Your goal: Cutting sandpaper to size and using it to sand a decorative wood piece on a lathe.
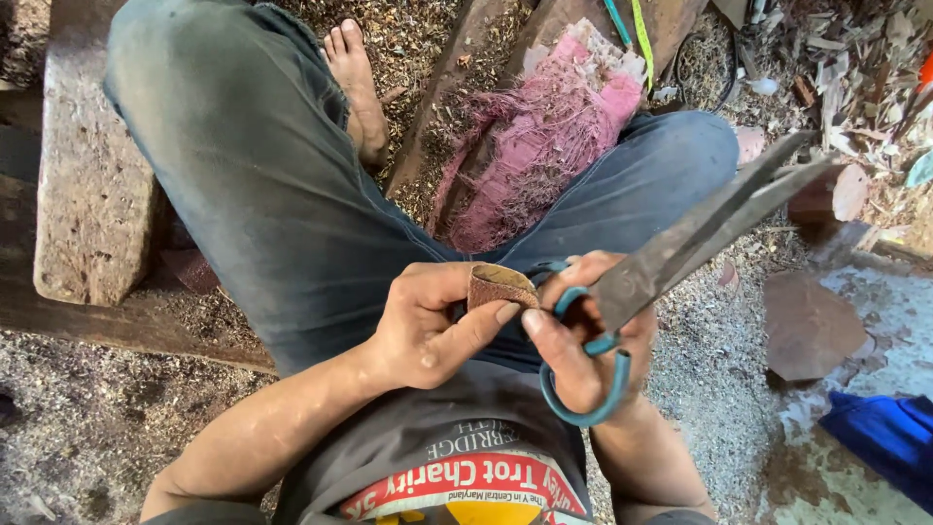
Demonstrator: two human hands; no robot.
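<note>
My right hand point(588, 335) grips large scissors with teal handles point(583, 389); their dark metal blades point(709, 224) point up and to the right, nearly closed. My left hand point(428, 326) pinches a small folded piece of brown sandpaper point(501, 285) between thumb and fingers, right beside the scissor handles. Both hands are above my lap, over dark blue trousers point(262, 185). My bare foot point(355, 83) rests on the ground beyond my knee.
A frayed pink cloth point(544, 136) lies on a wooden plank between my legs. A rough wooden block point(92, 175) stands at the left. Sawdust and wood chips cover the ground. A reddish flat stone point(807, 326) and a blue cloth point(889, 437) lie at right.
</note>
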